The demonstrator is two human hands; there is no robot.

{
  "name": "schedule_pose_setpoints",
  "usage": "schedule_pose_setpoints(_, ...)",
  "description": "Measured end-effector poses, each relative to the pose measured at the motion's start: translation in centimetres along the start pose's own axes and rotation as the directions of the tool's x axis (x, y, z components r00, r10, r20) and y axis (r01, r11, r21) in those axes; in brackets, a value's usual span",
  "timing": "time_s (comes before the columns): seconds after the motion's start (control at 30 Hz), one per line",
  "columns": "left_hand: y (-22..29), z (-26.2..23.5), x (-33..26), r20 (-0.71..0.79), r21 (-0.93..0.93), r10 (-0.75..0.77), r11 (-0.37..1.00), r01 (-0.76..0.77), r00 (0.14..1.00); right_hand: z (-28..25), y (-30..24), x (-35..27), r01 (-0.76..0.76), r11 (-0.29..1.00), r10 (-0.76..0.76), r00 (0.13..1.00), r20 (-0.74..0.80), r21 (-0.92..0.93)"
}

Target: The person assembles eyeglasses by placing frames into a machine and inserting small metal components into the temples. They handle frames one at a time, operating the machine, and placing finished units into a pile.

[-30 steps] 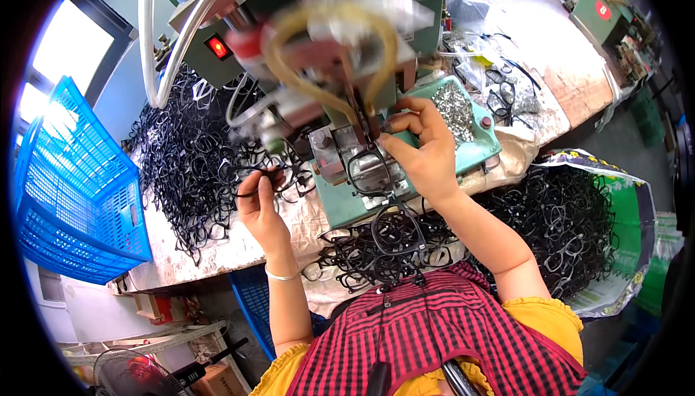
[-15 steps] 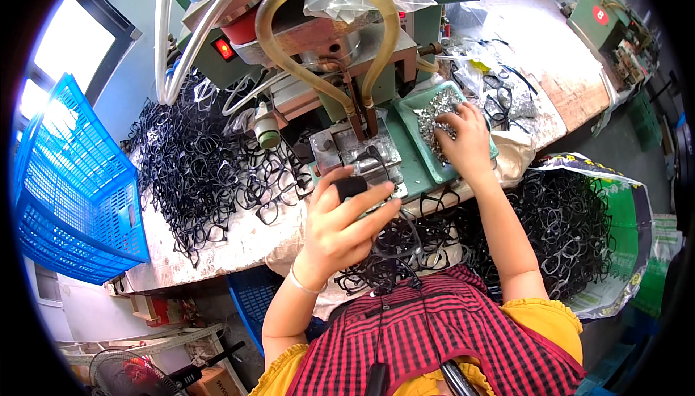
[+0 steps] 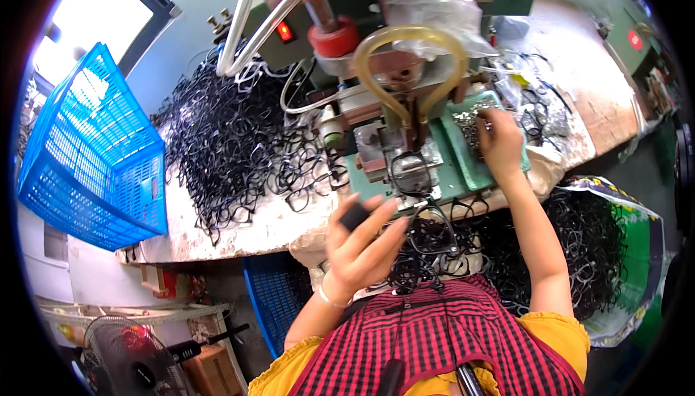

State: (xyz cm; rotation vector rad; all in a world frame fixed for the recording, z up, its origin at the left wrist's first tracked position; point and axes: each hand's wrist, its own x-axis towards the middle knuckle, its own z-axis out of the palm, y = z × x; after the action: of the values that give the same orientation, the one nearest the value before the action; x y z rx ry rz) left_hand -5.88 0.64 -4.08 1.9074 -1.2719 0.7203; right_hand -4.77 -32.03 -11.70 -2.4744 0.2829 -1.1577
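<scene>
I have a workbench across my view, carrying a green machine. Left of it spreads a heap of black glasses frames, near a blue basket. A green tray sits right of the machine's middle. My left hand hangs before the machine, fingers apart. My right hand is at the tray, fingers curled; I can't tell whether they grip anything. One glasses frame rests on the machine; small metal bits lie in the tray.
</scene>
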Motion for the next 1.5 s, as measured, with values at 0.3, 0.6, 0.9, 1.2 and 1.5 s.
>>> schedule_pose_setpoints(0.3, -13.4, -11.7, 0.5, -0.448, 0.550, -0.316, 0.641, 0.536, 0.836, -0.7, -2.4, -0.2, -0.164, 0.960, 0.160, 0.986, 0.036, 0.226)
schedule_pose_setpoints(0.6, -21.9, -1.9, -7.4, -0.392, 0.676, -0.435, 0.461, 0.574, 0.811, -3.0, -1.2, -3.2, -0.230, 0.957, 0.244, 0.968, -0.061, 0.175)
schedule_pose_setpoints(0.9, -16.5, -3.1, -5.1, -0.267, -0.128, -0.810, 0.567, 0.814, 0.522, -6.5, -6.9, -2.5, -0.292, 0.826, 0.283, 0.955, 0.093, 0.482)
schedule_pose_setpoints(1.2, -14.8, 2.4, -7.7, -0.171, -0.366, -0.817, 0.572, 0.734, 0.551, -0.9, -12.7, -0.1, -0.307, 0.526, 0.296, 0.940, 0.167, 0.793)
schedule_pose_setpoints(1.5, -5.0, -3.2, 3.9, -0.456, -0.549, -0.260, 0.835, -0.039, 0.851, -2.3, -14.9, 1.1, -0.465, 0.316, 0.324, 0.872, 0.367, 0.827)
